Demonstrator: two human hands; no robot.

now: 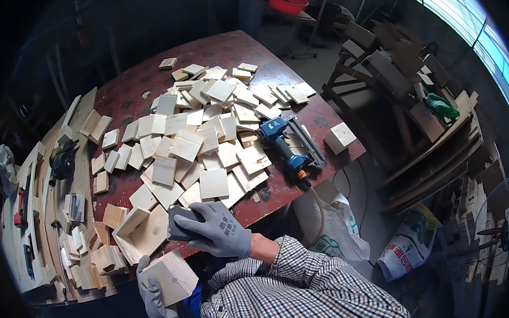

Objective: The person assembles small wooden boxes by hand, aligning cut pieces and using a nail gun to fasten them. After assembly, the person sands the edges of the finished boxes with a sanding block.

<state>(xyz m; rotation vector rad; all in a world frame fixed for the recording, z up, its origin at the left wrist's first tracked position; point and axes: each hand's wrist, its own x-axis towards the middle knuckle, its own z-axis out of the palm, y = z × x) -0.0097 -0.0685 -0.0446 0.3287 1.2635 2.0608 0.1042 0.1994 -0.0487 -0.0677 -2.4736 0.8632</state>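
Observation:
My right hand (222, 230), in a grey work glove, grips a dark grey block (179, 224) that looks like a sanding block. It is held just right of an open wooden box (126, 231) at the table's near edge; whether the two touch I cannot tell. Lower down, my left hand (156, 296), also gloved, is closed on the side of a pale wooden box (172, 276). One flat face of that box is turned up, and its inside is hidden. Beyond both hands lies a heap of small square wooden boards (214, 184).
A blue nail gun (281, 144) with a hose rests right of the heap on the red table (238, 44). Near the right corner sits a wooden block (339, 138). Tools and offcuts line a plank bench (71, 159) at left. White sacks (343, 225) stand on the floor.

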